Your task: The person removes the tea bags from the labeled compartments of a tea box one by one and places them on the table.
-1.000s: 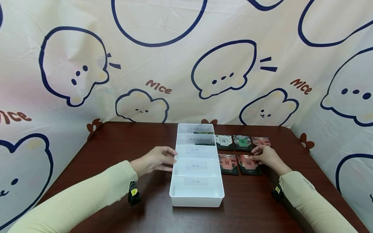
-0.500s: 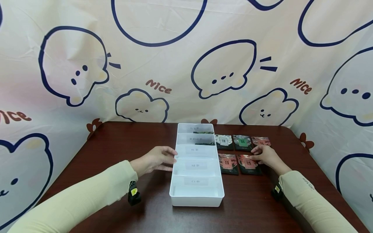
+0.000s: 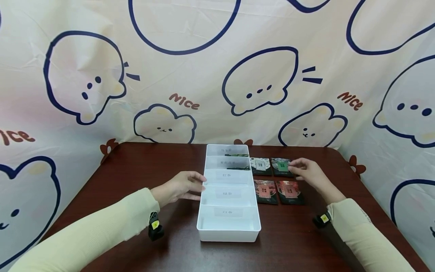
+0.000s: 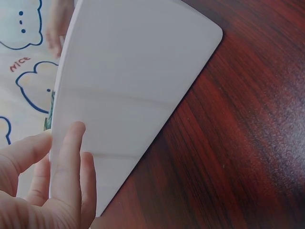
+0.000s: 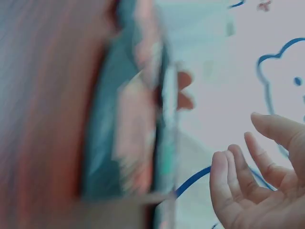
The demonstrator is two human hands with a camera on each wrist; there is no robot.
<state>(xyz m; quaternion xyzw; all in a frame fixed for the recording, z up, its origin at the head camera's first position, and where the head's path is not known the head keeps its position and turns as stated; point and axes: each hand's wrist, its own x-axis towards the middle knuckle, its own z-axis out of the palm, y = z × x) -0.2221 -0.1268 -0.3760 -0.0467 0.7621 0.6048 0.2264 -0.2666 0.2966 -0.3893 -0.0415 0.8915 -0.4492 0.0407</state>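
Observation:
A long white divided box (image 3: pixel 229 235) stands lengthwise on the table. My left hand (image 3: pixel 180 186) touches its left side with fairly straight fingers (image 4: pixel 71 157) at the rim. Right of the box lie tea packets: a white-labelled packet (image 3: pixel 261 166) and a green-labelled packet (image 3: pixel 282 166) behind, two red-labelled packets (image 3: pixel 265 190) in front. My right hand (image 3: pixel 310 173) hovers beside the green-labelled packet, its fingers loosely bent. In the right wrist view, nothing shows between thumb and fingers. A third packet of the back row is not visible, perhaps behind the hand.
Paper labels with Chinese tea names mark the box's compartments. Green packet edges (image 3: pixel 238 168) show in the two far ones. A dark wooden table (image 3: pixel 153 234) lies beneath, and a printed cloth (image 3: pixel 210 83) hangs behind it.
My right hand has lifted off the red-labelled packets and shifted slightly up, towards the green-labelled one. The red packet at the back right no longer shows. My left hand stays at the box.

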